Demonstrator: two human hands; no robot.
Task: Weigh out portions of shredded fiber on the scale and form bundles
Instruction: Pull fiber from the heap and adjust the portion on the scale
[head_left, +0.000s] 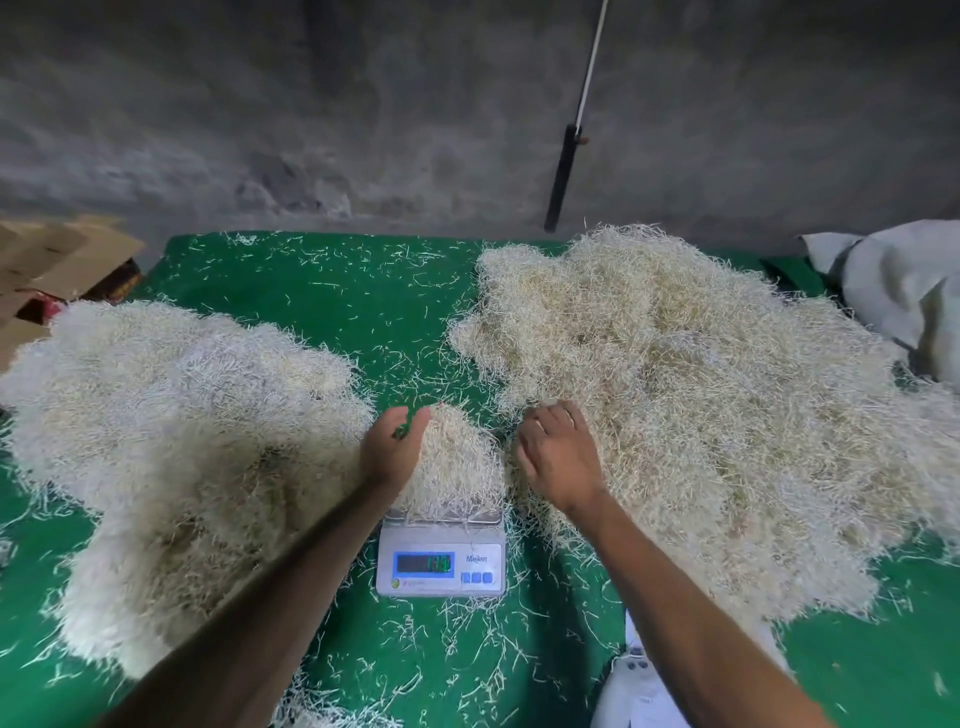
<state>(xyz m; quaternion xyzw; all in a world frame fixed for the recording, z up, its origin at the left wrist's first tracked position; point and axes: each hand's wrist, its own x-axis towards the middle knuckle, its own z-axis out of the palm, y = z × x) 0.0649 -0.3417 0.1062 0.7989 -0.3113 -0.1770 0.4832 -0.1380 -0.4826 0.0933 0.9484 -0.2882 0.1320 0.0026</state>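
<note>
A small white digital scale (440, 566) with a lit blue display stands in the middle of the green table. A mound of pale shredded fiber (457, 467) lies on its platform. My left hand (390, 451) is cupped against the left side of that mound, fingers relaxed. My right hand (558, 454) rests palm down, fingers spread, on the near edge of the big loose fiber heap (701, 395) to the right. Another large heap of fiber (171, 441) lies to the left of the scale.
Green cloth (337, 291) covers the table and is strewn with loose strands. Cardboard boxes (57, 260) stand at the far left, a grey sack (904, 291) at the far right. A black rod (563, 176) hangs on a cord before the concrete wall.
</note>
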